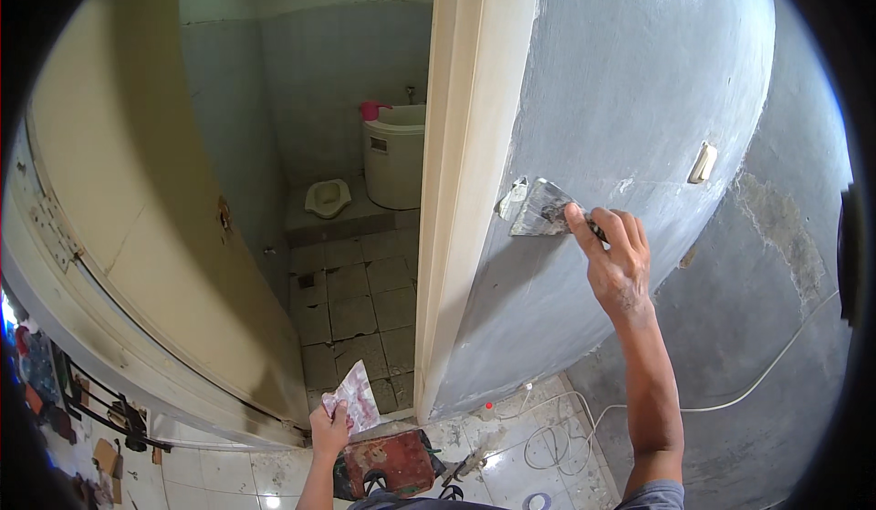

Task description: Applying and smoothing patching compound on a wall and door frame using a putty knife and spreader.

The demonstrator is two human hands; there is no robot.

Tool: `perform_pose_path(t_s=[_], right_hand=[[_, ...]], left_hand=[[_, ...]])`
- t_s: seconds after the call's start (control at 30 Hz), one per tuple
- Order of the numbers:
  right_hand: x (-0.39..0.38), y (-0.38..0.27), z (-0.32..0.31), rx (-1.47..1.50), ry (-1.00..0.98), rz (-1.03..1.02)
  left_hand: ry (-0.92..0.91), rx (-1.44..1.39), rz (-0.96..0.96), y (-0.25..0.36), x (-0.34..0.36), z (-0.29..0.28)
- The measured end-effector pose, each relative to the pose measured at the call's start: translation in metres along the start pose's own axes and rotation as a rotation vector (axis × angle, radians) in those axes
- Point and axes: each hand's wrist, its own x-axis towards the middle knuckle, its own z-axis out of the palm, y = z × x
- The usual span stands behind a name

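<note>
My right hand (pixel 617 259) grips a metal putty knife (pixel 540 207), its wide blade against the grey wall (pixel 639 72) beside the cream door frame (pixel 447 145). A small white patch of filler or flaking paint (pixel 513 195) shows at the blade's left edge. Low at the centre, my left hand (pixel 330 426) holds a white, red-smudged sheet (pixel 351 391), perhaps paper or plastic, between curled fingers.
An open door (pixel 146 209) is at left; beyond the doorway are a squat toilet (pixel 327 198), tub (pixel 391 168) and pink dipper (pixel 374 109). A switch (pixel 702 162) is on the wall. A reddish board (pixel 388 464), loose cable (pixel 557 446) and clutter (pixel 41 373) lie below.
</note>
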Motion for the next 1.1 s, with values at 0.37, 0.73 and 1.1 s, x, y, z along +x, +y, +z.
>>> perform_pose_path(t_s=[0.37, 0.73, 1.1], right_hand=[[0.017, 0.003, -0.008, 0.054, 0.049, -0.065], [0.016, 0.004, -0.026, -0.026, 0.045, -0.105], [0.030, -0.012, -0.024, -0.011, -0.023, -0.099]], left_hand=[[0.003, -0.025, -0.052, -0.002, -0.013, -0.005], [0.001, 0.028, 0.059, 0.010, -0.014, -0.009], [-0.011, 0.012, -0.035, 0.007, -0.007, -0.004]])
